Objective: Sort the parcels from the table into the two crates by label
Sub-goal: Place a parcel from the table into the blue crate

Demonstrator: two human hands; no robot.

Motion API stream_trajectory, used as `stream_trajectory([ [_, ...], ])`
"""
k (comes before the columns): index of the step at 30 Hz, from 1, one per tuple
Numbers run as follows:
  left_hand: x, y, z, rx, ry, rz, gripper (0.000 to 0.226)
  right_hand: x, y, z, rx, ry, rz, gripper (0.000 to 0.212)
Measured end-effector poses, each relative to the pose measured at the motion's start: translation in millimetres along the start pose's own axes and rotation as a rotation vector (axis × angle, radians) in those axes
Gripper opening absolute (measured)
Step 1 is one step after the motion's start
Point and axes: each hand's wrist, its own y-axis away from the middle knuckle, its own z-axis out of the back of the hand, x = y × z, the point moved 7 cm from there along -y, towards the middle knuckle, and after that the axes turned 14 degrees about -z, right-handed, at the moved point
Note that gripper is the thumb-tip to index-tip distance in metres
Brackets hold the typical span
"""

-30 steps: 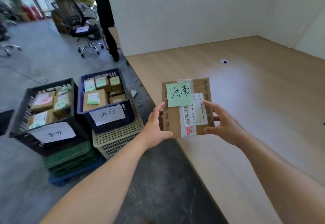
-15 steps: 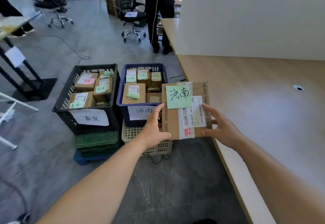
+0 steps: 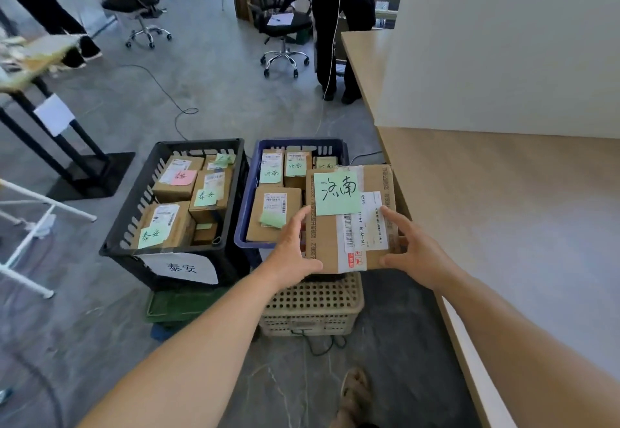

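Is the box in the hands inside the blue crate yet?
Not yet. The left hand and right hand hold the parcel over the blue crate's near rim.

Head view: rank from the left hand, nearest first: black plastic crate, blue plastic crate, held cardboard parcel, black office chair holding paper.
1. Brown cardboard parcel, held in the left hand.
2. Blue plastic crate, just below.
3. Black plastic crate, to its left.
4. Black office chair, far behind.

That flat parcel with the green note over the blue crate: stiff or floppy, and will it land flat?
Probably stiff: the parcel shows straight edges though left hand and right hand grip only its sides. Likely light: fingertips suffice. It may land tilted on uneven boxes in the blue crate.
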Motion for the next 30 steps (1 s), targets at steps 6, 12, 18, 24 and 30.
stream_trajectory([
  [6, 13.0, -84.9, 33.1, -0.025, -0.005, 0.068, 0.102, 42.1, -89.9, 15.1, 0.029, 0.049, 0.005, 0.085],
  [12, 49.7, -135.0, 49.9, -0.004, 0.006, 0.141, 0.105, 60.4, -154.2, 7.8, 0.066, 0.106, -0.027, 0.087],
  [18, 97.5, -172.9, 53.8, 0.110, 0.026, 0.209, 0.104, 55.2, -199.7, -12.1, 0.078, 0.088, -0.142, 0.089],
  [24, 143.9, -205.1, 52.3, 0.188, 0.042, 0.257, 0.105, 42.2, -246.6, -35.6, 0.099, 0.116, -0.227, 0.089],
  [30, 181.3, -222.9, 45.8, 0.225, 0.044, 0.331, 0.107, 23.4, -282.1, -53.4, 0.136, 0.123, -0.291, 0.087],
])
